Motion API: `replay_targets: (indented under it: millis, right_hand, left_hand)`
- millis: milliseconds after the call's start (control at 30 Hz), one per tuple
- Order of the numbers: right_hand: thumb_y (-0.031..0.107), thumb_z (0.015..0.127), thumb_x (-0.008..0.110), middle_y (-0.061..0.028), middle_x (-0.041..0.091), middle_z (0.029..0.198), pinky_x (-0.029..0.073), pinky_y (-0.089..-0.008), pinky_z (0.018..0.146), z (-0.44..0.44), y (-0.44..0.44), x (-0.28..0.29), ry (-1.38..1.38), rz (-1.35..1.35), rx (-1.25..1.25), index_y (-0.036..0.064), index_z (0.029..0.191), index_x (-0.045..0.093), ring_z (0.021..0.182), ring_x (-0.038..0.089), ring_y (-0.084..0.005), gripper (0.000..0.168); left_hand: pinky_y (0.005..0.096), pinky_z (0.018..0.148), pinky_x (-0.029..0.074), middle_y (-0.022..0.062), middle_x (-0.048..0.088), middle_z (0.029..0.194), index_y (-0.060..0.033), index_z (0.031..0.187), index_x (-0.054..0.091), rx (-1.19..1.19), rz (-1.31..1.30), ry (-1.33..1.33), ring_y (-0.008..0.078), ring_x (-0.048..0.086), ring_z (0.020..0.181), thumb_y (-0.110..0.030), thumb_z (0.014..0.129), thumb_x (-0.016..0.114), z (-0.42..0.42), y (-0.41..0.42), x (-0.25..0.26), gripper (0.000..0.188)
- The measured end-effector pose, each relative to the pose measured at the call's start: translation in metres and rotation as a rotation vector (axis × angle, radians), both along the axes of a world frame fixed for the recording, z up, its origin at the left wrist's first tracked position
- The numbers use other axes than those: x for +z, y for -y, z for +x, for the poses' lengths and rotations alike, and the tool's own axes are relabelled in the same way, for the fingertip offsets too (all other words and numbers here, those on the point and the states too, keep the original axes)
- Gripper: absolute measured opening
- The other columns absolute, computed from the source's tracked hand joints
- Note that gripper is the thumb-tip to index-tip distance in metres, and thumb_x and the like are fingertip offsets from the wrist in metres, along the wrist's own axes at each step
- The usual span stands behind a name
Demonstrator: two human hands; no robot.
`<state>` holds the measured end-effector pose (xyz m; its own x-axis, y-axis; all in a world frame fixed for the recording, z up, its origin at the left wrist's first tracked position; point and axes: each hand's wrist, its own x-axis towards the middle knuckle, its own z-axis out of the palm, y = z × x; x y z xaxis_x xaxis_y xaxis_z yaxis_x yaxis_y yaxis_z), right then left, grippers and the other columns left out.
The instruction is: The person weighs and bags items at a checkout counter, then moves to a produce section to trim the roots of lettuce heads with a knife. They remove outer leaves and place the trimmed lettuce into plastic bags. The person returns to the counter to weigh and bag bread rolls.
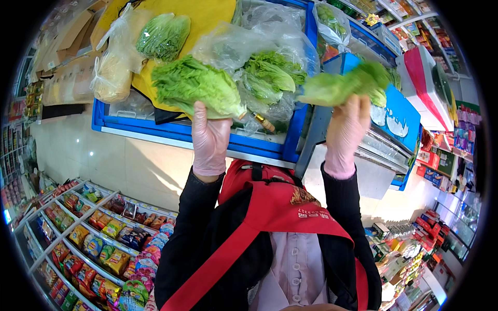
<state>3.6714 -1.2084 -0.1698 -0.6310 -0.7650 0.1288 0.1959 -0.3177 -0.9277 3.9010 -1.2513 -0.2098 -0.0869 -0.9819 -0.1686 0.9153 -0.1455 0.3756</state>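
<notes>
My left hand (211, 142), in a thin translucent glove, supports a head of green leaf lettuce (196, 85), its thumb against the leaves and the cut stem end pointing right. In my right hand (348, 130), gloved too, is a second piece of lettuce (342, 87), blurred by motion. Between the hands, more leaf lettuce (272, 76) lies in an open clear plastic bag (229, 44) on a blue-framed freezer chest (293, 128). A small tool handle (264, 121), brown and gold, sits below that bag; its other end is hidden.
A yellow cloth or bag (210, 15) covers part of the chest, with a wrapped lettuce (163, 37) on it. Left of it stands a tied plastic bag (113, 77). A metal post (309, 144) and a blue case (402, 112) are at right; a snack rack (97, 237) is lower left.
</notes>
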Motion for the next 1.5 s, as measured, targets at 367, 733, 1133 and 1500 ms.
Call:
replay_targets:
  millis: [367, 733, 1133, 1500]
  right_hand:
    - [0.010, 0.070, 0.075, -0.0129, 0.044, 0.134, 0.044, -0.0330, 0.094, 0.048, 0.015, -0.006, -0.541, 0.162, 0.523, 0.007, 0.133, 0.045, 0.117, 0.051, -0.0246, 0.069]
    - [-0.009, 0.073, 0.069, -0.0083, 0.046, 0.133, 0.043, -0.0303, 0.095, 0.047, -0.010, -0.012, 0.000, 0.209, 0.477, 0.000, 0.138, 0.037, 0.116, 0.050, -0.0183, 0.073]
    - [0.027, 0.091, 0.059, -0.0126, 0.055, 0.125, 0.044, -0.0340, 0.093, 0.021, -0.028, 0.002, 0.631, 0.148, 0.630, -0.001, 0.134, 0.041, 0.111, 0.055, -0.0243, 0.054]
    - [0.032, 0.087, 0.048, -0.0191, 0.056, 0.116, 0.048, -0.0337, 0.071, 0.011, -0.035, -0.022, 1.196, -0.017, 0.873, -0.002, 0.126, 0.047, 0.095, 0.057, -0.0317, 0.052]
  left_hand:
    - [0.0410, 0.103, 0.039, 0.0109, 0.047, 0.129, -0.0029, 0.132, 0.037, -0.071, -0.045, 0.325, 0.0229, 0.046, 0.121, 0.001, 0.089, 0.056, -0.017, 0.004, 0.030, 0.048]
    - [0.0302, 0.087, 0.049, 0.0107, 0.044, 0.127, -0.0036, 0.138, 0.028, -0.337, -0.185, 0.462, 0.0181, 0.050, 0.111, 0.001, 0.082, 0.065, -0.040, -0.005, 0.051, 0.068]
    - [0.0318, 0.080, 0.049, 0.0110, 0.054, 0.107, -0.0023, 0.114, 0.052, 0.108, -0.723, 1.366, 0.0211, 0.057, 0.096, -0.006, 0.073, 0.077, -0.018, 0.001, 0.037, 0.048]
    - [0.0360, 0.072, 0.050, 0.0069, 0.057, 0.096, -0.0072, 0.103, 0.057, 0.281, -1.475, 1.528, 0.0260, 0.059, 0.085, 0.000, 0.067, 0.077, -0.020, 0.003, 0.058, 0.042]
